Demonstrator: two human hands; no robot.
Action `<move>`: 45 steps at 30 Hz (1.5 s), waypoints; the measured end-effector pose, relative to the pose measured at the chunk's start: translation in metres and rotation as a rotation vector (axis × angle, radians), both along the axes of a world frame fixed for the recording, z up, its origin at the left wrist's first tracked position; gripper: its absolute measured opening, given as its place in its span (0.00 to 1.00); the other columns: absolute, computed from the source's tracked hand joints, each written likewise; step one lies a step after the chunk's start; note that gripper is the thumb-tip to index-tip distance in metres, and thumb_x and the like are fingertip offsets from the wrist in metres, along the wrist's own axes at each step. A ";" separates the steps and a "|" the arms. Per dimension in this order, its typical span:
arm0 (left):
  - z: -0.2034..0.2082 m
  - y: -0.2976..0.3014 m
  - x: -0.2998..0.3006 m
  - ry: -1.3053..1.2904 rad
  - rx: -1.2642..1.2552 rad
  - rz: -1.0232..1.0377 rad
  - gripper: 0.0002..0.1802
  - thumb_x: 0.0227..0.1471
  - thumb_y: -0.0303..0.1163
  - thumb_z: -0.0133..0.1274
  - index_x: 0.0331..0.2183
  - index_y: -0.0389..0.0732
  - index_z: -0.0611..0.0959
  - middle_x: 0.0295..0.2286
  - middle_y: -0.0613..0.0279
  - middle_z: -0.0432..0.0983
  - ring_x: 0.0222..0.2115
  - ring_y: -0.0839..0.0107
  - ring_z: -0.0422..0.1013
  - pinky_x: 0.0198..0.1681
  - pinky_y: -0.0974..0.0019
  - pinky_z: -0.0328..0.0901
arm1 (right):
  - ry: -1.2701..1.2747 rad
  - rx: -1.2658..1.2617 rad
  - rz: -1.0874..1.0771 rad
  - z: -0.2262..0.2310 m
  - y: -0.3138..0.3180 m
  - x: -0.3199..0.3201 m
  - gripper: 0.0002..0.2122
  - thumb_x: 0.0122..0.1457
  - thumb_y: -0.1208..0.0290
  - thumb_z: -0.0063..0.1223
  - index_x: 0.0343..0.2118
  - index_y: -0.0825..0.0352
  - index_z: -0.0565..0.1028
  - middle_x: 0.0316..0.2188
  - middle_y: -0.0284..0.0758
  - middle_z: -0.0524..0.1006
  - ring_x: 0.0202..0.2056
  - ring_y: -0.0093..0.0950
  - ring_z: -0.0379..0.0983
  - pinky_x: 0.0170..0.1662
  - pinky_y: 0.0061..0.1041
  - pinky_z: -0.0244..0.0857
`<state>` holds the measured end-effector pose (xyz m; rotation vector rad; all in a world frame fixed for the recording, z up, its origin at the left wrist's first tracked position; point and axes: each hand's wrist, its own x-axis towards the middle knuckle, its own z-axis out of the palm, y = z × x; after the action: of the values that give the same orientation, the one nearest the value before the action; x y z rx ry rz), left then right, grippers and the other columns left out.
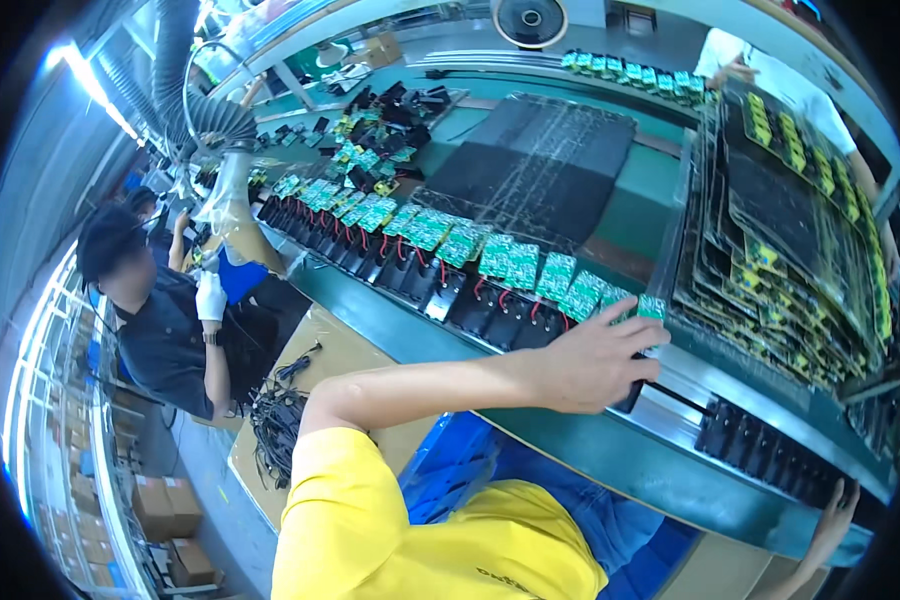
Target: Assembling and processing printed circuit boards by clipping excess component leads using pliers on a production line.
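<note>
A long row of green circuit boards [457,242] runs along the line, joined by red wires to black cases [400,270] in front of them. At the row's right end my left hand [598,358] reaches across, fingers spread over the last boards. A small green board [651,306] shows just past its fingertips, and part of a black case lies beneath the palm. Farther right, more black cases [765,445] stand in a line on the metal rail [670,405]. My right hand [836,512] is at their right end, fingers stretched out and apart.
Black sheets with yellow parts [785,220] are stacked high at the right. Beyond the boards lies a dark mat [540,165], near a heap of boards and black parts [385,135]. A gloved co-worker [170,310] is at left, beside black cables [280,425] and a hanging duct [215,120].
</note>
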<state>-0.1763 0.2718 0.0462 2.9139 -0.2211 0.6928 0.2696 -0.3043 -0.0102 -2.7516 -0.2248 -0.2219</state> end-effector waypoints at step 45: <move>0.188 -0.135 0.370 0.053 0.144 -0.111 0.17 0.56 0.36 0.72 0.43 0.37 0.89 0.44 0.50 0.80 0.49 0.51 0.77 0.51 0.47 0.75 | -0.102 0.880 0.213 0.133 0.133 -0.210 0.17 0.73 0.70 0.64 0.62 0.63 0.82 0.34 0.24 0.77 0.33 0.17 0.66 0.40 0.17 0.60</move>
<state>0.1938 0.1368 0.2346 3.0222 -0.4402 0.6050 0.0593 -0.1714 0.1225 -1.8336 -0.3442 -0.3120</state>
